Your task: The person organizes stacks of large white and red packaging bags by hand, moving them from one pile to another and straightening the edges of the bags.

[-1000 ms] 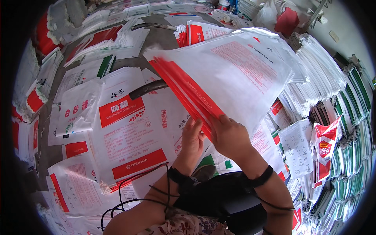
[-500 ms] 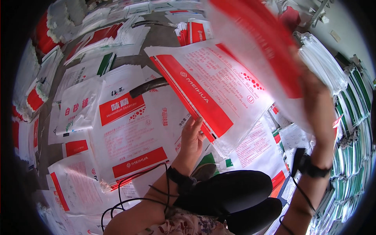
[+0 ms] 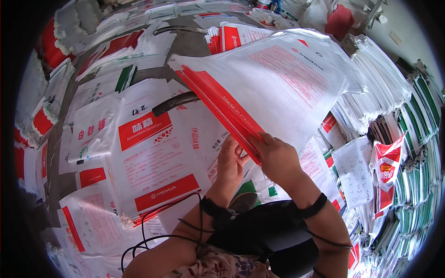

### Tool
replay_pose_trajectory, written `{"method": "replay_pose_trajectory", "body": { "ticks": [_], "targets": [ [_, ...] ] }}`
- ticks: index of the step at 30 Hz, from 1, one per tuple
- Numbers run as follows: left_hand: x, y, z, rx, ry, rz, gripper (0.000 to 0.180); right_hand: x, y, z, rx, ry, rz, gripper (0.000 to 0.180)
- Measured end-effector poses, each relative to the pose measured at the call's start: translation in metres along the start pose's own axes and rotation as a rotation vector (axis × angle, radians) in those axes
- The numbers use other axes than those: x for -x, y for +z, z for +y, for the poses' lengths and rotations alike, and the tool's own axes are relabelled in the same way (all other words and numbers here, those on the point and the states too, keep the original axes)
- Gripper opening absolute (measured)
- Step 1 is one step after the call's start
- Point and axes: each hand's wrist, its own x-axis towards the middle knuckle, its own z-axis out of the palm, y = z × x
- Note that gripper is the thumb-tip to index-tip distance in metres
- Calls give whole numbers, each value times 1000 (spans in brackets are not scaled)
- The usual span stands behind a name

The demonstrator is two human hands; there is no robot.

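Note:
Held up before me is a small sheaf of flat white woven sacks (image 3: 296, 88) with red bands, its banded edge slanting down toward my knees. My left hand (image 3: 231, 160) is closed around the near end of that edge, thumb up. Right beside it, my right hand (image 3: 277, 157) pinches the same red edge from above, fingers bent over the top sack. How many sacks lie in the sheaf is hidden. Below and to the left, a larger white sack with red panels (image 3: 157, 162) lies flat on the floor pile.
Tall stacks of folded sacks with green edges (image 3: 419, 139) rise on the right, beside a white stack (image 3: 380, 78). A handwritten sheet (image 3: 354, 173) hangs there. More sack stacks (image 3: 46, 111) stand at left. A dark curved bar (image 3: 176, 103) lies on the flat sacks. Cables (image 3: 146, 227) trail by my left arm.
My right hand has swung down and left from the upper right, bringing a blurred sack onto the sheaf. It now grips the edge next to my left hand, which has stayed in place.

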Motion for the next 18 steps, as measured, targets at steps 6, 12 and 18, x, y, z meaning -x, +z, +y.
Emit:
{"method": "replay_pose_trajectory", "body": {
  "ticks": [6, 12, 18],
  "targets": [
    [1, 2, 3, -4, 46, -59, 62, -3, -11, -6, -145, 87, -3, 39],
    [-2, -3, -3, -35, 21, -51, 61, -4, -19, -6, -215, 145, -23, 42],
    [-4, -3, -3, -7, 33, -57, 57, -4, -15, -6, -202, 104, 1, 47]
  ]
}}
